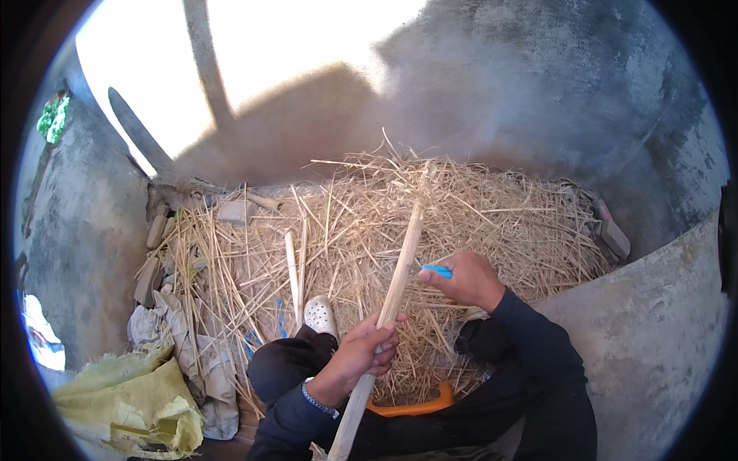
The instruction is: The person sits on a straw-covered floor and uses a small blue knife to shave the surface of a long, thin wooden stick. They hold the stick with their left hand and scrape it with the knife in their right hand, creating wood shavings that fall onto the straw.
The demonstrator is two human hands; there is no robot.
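A long, pale split-bamboo or wooden strip slants from my lap up toward the straw. My left hand is wrapped round its lower half. In my right hand is a small tool with a blue handle, its dark short end close against the strip's right side. The kind of tool cannot be made out for certain, as my fingers cover most of it. The strip's far end overlaps the straw, and its near end runs out of the lower edge.
Straw and shavings lie heaped along the grey wall. A yellow sack and pale crumpled sheeting lie at left. Between my legs is an orange curved object. My foot wears a white clog. A brick stands far right.
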